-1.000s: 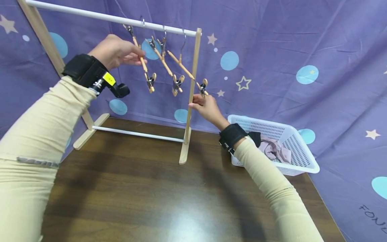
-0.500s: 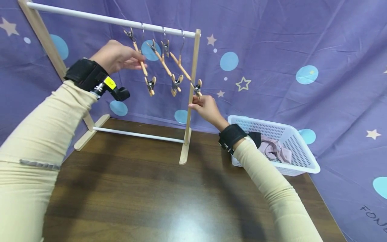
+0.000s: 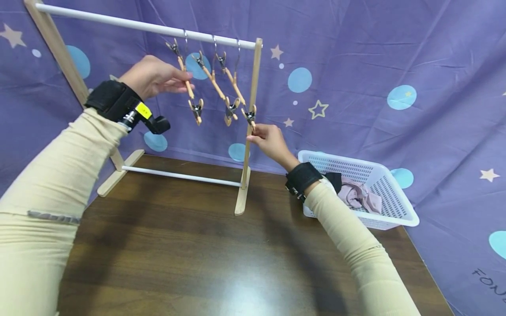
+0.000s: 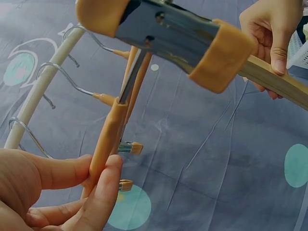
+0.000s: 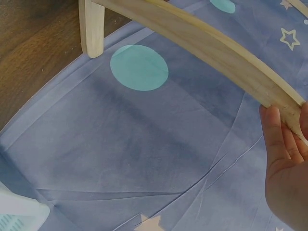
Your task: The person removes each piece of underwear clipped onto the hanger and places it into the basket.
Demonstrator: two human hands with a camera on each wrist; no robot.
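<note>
My left hand (image 3: 156,79) pinches the bar of the leftmost clip hanger (image 4: 107,134) between thumb and fingers, as the left wrist view shows closely. That hanger's metal clip (image 4: 168,36) with orange tips looms across the top of that view. My right hand (image 3: 272,142) holds the right wooden post (image 5: 207,45) of the clothes rack, thumb on one side and fingers on the other. Beside the held hanger, a middle clip hanger (image 3: 216,85) and a right clip hanger (image 3: 236,90) hang from the white rail (image 3: 130,24). The right one's lower clip hangs just above my right hand.
A white perforated basket (image 3: 395,202) with pinkish cloth (image 3: 359,195) and something black stands to the right. The rack's feet (image 3: 242,195) rest on a brown wooden table (image 3: 189,245). A purple patterned curtain (image 3: 356,52) hangs close behind.
The right hanger has swung, its lower clip moving left to in front of the post. The held hanger has turned slightly. Both hands stay almost where they were.
</note>
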